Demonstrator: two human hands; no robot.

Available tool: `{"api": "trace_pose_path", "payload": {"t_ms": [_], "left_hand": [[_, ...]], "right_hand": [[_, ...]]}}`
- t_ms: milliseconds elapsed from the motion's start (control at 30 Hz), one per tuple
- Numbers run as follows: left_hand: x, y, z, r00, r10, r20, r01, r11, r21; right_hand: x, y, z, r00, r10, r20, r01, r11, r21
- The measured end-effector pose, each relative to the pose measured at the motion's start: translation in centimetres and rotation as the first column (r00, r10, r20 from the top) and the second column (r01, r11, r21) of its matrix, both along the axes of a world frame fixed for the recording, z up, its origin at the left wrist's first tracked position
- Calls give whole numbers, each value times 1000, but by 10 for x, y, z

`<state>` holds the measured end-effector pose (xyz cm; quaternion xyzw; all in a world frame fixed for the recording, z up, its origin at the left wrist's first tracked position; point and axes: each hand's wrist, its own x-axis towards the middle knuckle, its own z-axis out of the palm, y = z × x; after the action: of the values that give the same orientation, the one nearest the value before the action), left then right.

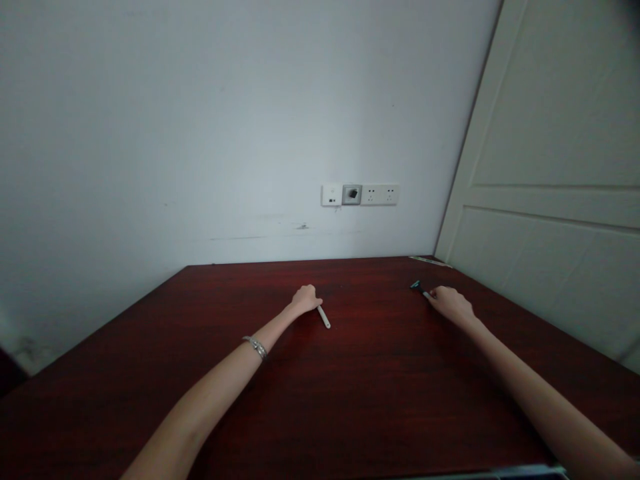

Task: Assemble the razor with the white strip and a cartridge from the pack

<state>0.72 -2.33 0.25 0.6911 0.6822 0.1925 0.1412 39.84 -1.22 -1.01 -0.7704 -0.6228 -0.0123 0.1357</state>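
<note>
My left hand (304, 300) is closed around a slim white handle (325, 317) near the middle of the table. The handle's lower end sticks out toward me and seems to have a small hole; its other end is hidden by my fingers. Farther right, my right hand (450, 303) pinches a razor (417, 286) by its light grip. The razor's dark head points away to the left, low over or on the table; I cannot tell which.
The dark red wooden table (320, 387) meets a pale wall with a row of sockets (380, 194). A thin flat strip (430, 261) lies at the far right corner. A white panelled door (555, 200) stands along the right side.
</note>
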Motion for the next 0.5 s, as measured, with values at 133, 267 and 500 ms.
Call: {"api": "trace_pose_path", "payload": {"t_ms": [133,267,500], "left_hand": [[0,0,-5,1000,1,-3,-1,1000,30],[1,-2,-6,1000,7,-5,-7,999,48],[3,-7,-2,999,3,-35,-3,1000,9]], "right_hand": [[-1,-1,5,1000,-13,-1,13,998,-62],[-2,0,7,1000,-9,5,9,996,-90],[2,5,5,1000,-8,11,9,995,-98]]}}
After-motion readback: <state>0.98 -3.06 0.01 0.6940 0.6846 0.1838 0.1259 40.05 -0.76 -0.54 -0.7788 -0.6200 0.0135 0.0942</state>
